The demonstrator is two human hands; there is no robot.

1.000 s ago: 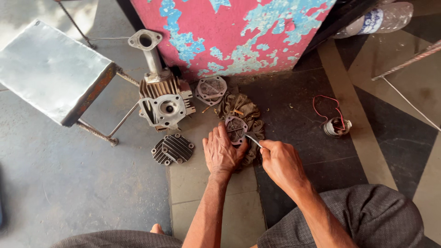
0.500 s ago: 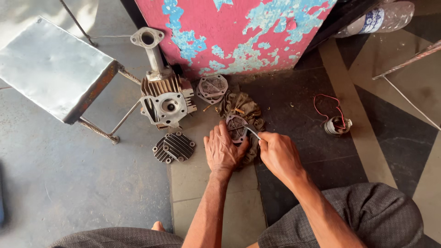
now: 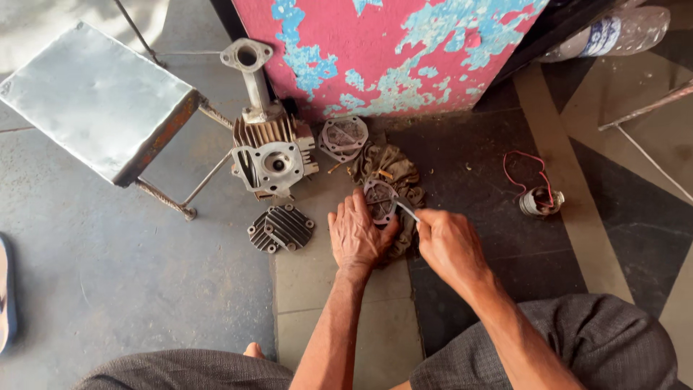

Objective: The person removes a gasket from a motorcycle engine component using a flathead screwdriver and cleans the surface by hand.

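My left hand (image 3: 359, 235) presses flat on a small metal plate (image 3: 379, 198) that lies on a dirty brown rag (image 3: 393, 170) on the floor. My right hand (image 3: 446, 242) grips a thin metal tool (image 3: 406, 209) whose tip touches the plate's right edge. A finned engine cylinder (image 3: 271, 152) with an upright pipe stands to the left of the rag. A round finned cover (image 3: 281, 227) lies on the floor just left of my left hand. Another flat metal plate (image 3: 343, 137) rests behind the rag.
A metal stool (image 3: 94, 97) stands at the left. A pink and blue peeling panel (image 3: 390, 50) rises behind the parts. A small coil with red wire (image 3: 538, 196) lies at the right. A plastic bottle (image 3: 621, 29) lies at the top right. My knees frame the bottom edge.
The view has shifted slightly. Both hands stay on the plate, with the tool tip moving a little along its edge.
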